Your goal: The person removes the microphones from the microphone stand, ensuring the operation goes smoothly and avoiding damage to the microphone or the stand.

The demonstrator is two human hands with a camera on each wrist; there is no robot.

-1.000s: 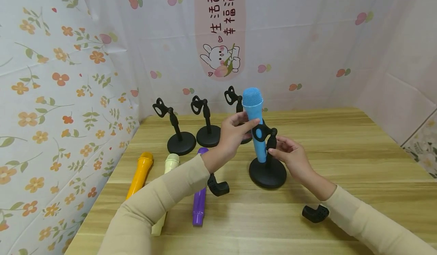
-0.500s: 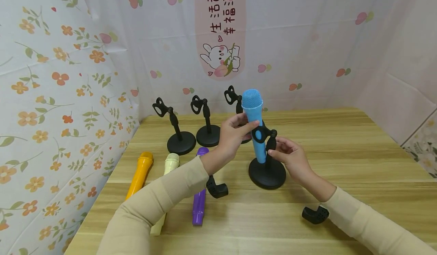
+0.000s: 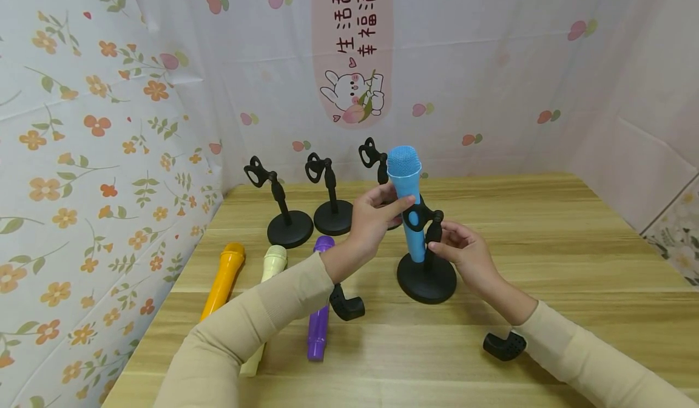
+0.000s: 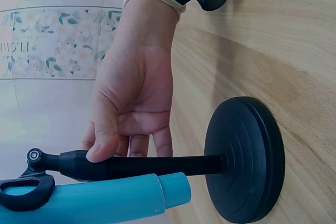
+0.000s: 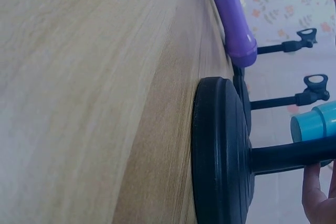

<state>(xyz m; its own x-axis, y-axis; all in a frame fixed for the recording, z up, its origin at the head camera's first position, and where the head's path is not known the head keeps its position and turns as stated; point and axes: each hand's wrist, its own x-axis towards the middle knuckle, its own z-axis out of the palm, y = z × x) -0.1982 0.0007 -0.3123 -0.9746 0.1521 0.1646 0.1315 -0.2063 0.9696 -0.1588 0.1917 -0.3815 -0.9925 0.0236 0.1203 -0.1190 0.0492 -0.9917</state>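
Observation:
A blue microphone (image 3: pixel 405 171) stands nearly upright, its body passing through the ring clip of a black microphone stand (image 3: pixel 427 280). My left hand (image 3: pixel 374 214) grips the microphone just below its mesh head, thumb in front. The stand's post is pinched by my right hand (image 3: pixel 466 253); in the left wrist view the thumb (image 4: pixel 102 142) lies along the post and the other fingers are behind it. The round base rests on the table. In the left wrist view the microphone's lower end (image 4: pixel 176 190) sticks out past the clip (image 4: pixel 29 192), beside the post.
Three more black stands (image 3: pixel 290 229) stand in a row at the back of the wooden table (image 3: pixel 415 359). To the left lie an orange microphone (image 3: pixel 224 280), a cream microphone (image 3: pixel 275 261) and a purple microphone (image 3: pixel 318 332), partly behind the left forearm. A patterned cloth (image 3: pixel 262 50) hangs behind.
The blue microphone has slid slightly downward through the clip, with the left hand holding it. The stand has shifted very slightly toward me. The right hand keeps its pinch on the post.

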